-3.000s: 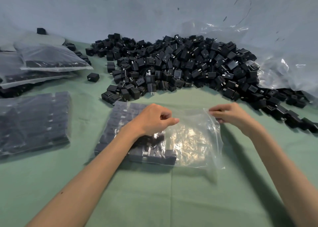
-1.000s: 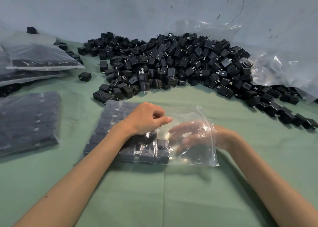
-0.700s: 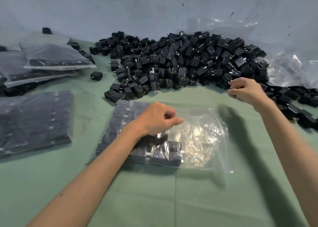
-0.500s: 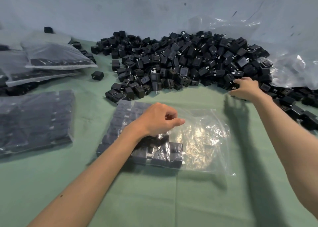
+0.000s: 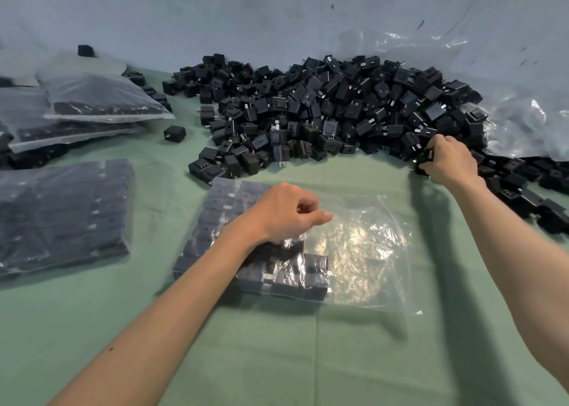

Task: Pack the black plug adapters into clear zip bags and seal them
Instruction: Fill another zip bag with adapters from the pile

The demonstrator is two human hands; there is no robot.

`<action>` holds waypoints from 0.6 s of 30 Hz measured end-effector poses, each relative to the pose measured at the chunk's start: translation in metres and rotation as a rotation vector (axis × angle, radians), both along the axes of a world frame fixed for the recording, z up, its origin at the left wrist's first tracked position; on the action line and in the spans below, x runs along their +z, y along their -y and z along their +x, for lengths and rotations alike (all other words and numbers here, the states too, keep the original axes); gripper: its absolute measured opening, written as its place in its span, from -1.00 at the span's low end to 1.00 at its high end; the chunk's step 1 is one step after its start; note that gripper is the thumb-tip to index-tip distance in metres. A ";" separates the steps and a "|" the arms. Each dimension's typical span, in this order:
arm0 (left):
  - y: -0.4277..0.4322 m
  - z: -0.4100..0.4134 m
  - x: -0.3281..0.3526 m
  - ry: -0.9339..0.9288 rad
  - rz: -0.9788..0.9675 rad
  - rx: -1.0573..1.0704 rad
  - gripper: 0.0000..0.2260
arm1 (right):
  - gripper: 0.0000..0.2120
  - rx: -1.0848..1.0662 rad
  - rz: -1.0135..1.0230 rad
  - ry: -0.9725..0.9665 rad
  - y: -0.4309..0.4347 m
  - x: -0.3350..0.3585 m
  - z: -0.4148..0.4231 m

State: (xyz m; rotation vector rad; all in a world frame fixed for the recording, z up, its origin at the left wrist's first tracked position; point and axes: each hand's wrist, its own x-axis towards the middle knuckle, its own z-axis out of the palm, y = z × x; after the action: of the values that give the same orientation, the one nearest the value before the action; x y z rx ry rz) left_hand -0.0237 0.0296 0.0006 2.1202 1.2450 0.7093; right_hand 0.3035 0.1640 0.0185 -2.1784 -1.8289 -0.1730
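With left hand (image 5: 283, 211) pinching bag (image 5: 363, 251) film up and right hand (image 5: 449, 162) curled round adapters (image 5: 422, 159) at pile (image 5: 308, 106) edge, lift squarely; slot beside packed rows (image 5: 220, 211) under left palm.

Green cloth (image 5: 277, 359), grey wall (image 5: 215, 14), crumpled plastic sheeting (image 5: 523, 106)

View: one camera only, head-worn and wide-angle, so no second view to overlap.
Facing: forward and down over the green table (image 5: 277, 359); the wall bends along the top.
Nearness: close in, with both forearms running up from the bottom corners.
Centre: left hand (image 5: 286, 214) on the clear zip bag (image 5: 363, 251).
Far reach: right hand (image 5: 449, 162) among the black plug adapters (image 5: 323, 106), upper right.
Left edge: filled bags (image 5: 61, 208), cropped.
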 end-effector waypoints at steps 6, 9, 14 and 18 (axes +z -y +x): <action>0.001 0.000 0.001 -0.009 0.008 -0.002 -0.67 | -0.66 0.108 -0.122 -0.119 0.032 -0.017 -0.015; 0.002 0.000 0.003 -0.012 0.012 -0.006 -0.67 | -0.74 0.198 -0.152 -0.256 0.061 -0.021 -0.021; 0.003 0.002 0.003 -0.038 0.032 -0.010 -0.66 | -0.80 0.394 -0.549 -0.761 0.123 -0.003 -0.003; 0.003 0.003 0.003 -0.063 0.057 -0.015 -0.67 | -0.80 0.503 -0.804 -0.771 0.142 0.006 0.002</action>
State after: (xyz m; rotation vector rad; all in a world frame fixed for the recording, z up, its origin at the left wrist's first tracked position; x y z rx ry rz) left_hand -0.0202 0.0263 0.0037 2.2115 1.2543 0.6843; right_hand 0.3056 0.0220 0.0246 -1.6355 -2.0028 1.4935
